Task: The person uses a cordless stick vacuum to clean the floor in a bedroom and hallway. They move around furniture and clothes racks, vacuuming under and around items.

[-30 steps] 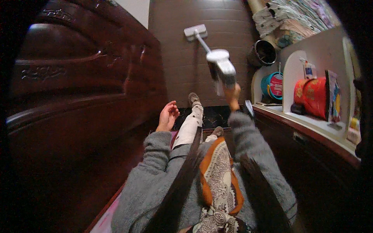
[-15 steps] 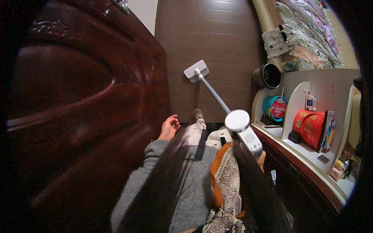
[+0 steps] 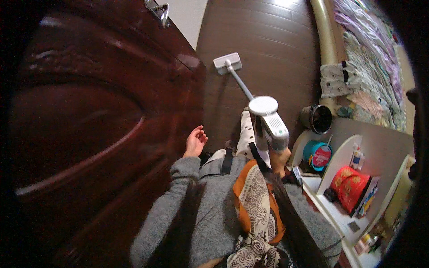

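With our left hand half-curled and empty, left of the white-and-grey plastic stick vacuum, we grip its grey handle in our right hand, likely so its flat head lies level on the brown plank floor.

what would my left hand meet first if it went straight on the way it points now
Roughly in line first is the stick vacuum's white floor head, across some brown floor; but depth is unclear and your left hand seems higher, so it might pass over.
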